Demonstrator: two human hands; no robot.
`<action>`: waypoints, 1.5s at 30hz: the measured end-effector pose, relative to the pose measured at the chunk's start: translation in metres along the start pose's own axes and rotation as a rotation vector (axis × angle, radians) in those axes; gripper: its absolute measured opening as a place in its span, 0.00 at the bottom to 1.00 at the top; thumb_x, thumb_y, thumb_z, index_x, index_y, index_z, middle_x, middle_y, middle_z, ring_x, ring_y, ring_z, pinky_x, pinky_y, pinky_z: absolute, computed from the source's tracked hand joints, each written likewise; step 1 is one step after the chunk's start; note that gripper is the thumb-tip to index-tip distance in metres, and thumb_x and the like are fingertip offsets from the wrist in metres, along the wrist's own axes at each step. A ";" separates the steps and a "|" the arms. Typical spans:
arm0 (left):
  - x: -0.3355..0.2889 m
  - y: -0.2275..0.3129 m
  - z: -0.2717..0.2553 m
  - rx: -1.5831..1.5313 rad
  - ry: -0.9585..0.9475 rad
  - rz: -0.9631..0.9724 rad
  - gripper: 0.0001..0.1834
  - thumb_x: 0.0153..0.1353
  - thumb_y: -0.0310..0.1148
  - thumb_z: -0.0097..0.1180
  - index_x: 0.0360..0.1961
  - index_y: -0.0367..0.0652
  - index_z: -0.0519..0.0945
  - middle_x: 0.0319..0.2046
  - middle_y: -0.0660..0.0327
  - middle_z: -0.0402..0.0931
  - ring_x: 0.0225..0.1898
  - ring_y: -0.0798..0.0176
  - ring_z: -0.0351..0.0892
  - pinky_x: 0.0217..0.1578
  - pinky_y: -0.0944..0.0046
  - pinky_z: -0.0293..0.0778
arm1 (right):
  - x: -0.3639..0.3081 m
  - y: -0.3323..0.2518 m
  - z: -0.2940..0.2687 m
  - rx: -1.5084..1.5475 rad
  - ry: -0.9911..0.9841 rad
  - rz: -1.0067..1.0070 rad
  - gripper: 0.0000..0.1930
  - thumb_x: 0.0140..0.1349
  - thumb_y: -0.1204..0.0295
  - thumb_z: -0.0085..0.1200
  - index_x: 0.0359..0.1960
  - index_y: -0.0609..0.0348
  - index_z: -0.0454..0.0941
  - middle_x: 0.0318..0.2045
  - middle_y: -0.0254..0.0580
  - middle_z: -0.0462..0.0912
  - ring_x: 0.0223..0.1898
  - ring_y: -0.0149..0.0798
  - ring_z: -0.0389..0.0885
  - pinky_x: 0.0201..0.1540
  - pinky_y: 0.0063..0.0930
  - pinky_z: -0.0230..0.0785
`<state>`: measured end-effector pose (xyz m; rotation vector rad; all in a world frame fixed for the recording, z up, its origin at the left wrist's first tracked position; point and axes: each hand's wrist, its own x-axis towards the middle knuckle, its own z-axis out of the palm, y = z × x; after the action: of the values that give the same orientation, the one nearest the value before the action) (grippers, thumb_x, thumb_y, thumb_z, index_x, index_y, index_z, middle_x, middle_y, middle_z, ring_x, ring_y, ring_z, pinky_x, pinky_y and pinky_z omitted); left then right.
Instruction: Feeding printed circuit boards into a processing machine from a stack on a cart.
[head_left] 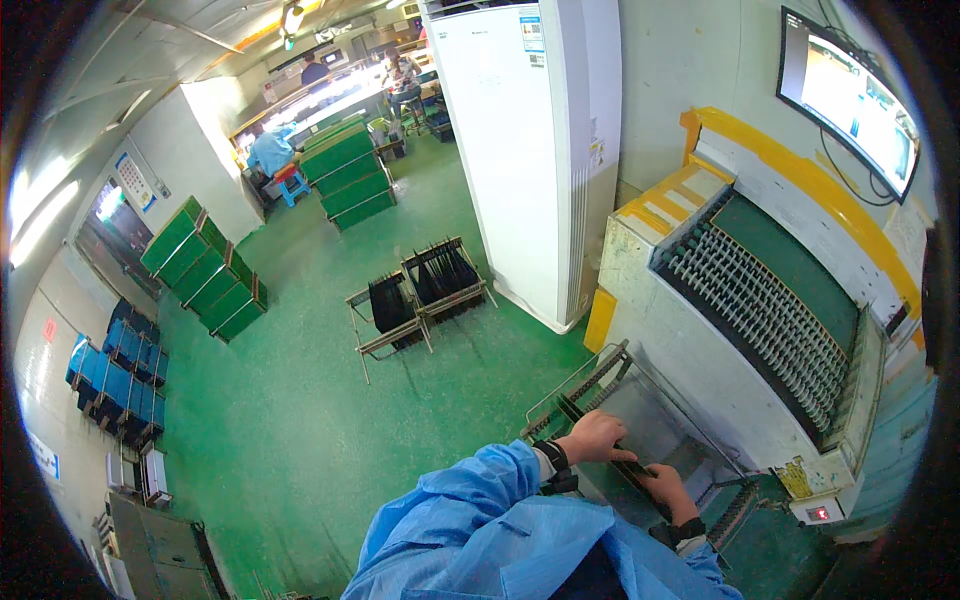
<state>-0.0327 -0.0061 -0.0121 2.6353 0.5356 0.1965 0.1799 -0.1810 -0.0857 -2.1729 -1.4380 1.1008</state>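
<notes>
My left hand [597, 438] is closed on the edge of a thin dark panel [636, 473], fingers bent over it. Lower and to the right, my right hand [668, 487] grips the same panel near its other end. The panel stands on edge at a metal rack [602, 375] with ridged rails, just in front of the roller machine. A second dark strip [570, 407] shows beside my left wrist; whether it belongs to the same panel I cannot tell. Blue sleeves and dark wrist bands cover my forearms and wrists.
The roller machine [755, 320] stands at right, below a wall screen [855, 105]. A tall white cabinet unit [520, 160] rises beside it. Racks of black panels [440, 275], green panel stacks [350, 170] and blue panels [120, 370] stand around. A person [270, 150] sits far off.
</notes>
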 end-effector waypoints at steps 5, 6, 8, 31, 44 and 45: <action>-0.001 -0.002 0.004 0.015 0.025 0.019 0.35 0.57 0.71 0.55 0.27 0.44 0.83 0.29 0.55 0.79 0.39 0.49 0.79 0.44 0.50 0.72 | -0.004 -0.012 -0.005 0.006 -0.028 0.027 0.22 0.62 0.55 0.62 0.46 0.61 0.86 0.36 0.52 0.87 0.38 0.46 0.86 0.44 0.39 0.75; -0.001 -0.002 0.003 0.018 0.019 0.017 0.35 0.57 0.71 0.55 0.27 0.44 0.83 0.28 0.55 0.79 0.39 0.49 0.79 0.44 0.50 0.72 | -0.005 -0.015 -0.006 0.010 -0.034 0.036 0.22 0.62 0.55 0.62 0.46 0.61 0.86 0.37 0.52 0.87 0.39 0.46 0.86 0.45 0.40 0.75; 0.000 -0.002 0.002 0.024 0.007 0.013 0.35 0.57 0.71 0.54 0.27 0.44 0.83 0.28 0.55 0.79 0.39 0.49 0.79 0.44 0.50 0.72 | -0.005 -0.016 -0.007 0.009 -0.039 0.040 0.22 0.62 0.54 0.62 0.46 0.61 0.86 0.37 0.52 0.87 0.39 0.46 0.86 0.45 0.40 0.74; -0.001 -0.001 0.003 0.016 0.018 0.014 0.36 0.58 0.71 0.54 0.27 0.44 0.82 0.30 0.54 0.79 0.40 0.49 0.78 0.46 0.51 0.71 | 0.009 0.015 0.007 -0.008 -0.017 0.051 0.22 0.57 0.52 0.63 0.48 0.50 0.86 0.43 0.52 0.87 0.47 0.55 0.85 0.52 0.45 0.76; 0.000 -0.002 0.005 0.014 0.037 0.013 0.35 0.57 0.72 0.54 0.24 0.46 0.81 0.28 0.56 0.78 0.38 0.48 0.78 0.44 0.51 0.71 | 0.005 0.008 0.003 -0.029 0.016 -0.011 0.21 0.60 0.56 0.63 0.46 0.59 0.86 0.39 0.53 0.88 0.41 0.50 0.87 0.46 0.41 0.76; 0.000 -0.001 0.004 0.011 0.032 0.014 0.35 0.56 0.71 0.55 0.24 0.45 0.81 0.28 0.55 0.79 0.38 0.48 0.78 0.43 0.51 0.71 | 0.006 0.010 0.004 -0.042 0.016 -0.011 0.21 0.60 0.56 0.63 0.46 0.59 0.86 0.39 0.53 0.88 0.41 0.50 0.87 0.46 0.41 0.76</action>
<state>-0.0320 -0.0064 -0.0162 2.6515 0.5304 0.2416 0.1848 -0.1805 -0.0971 -2.1951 -1.4766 1.0560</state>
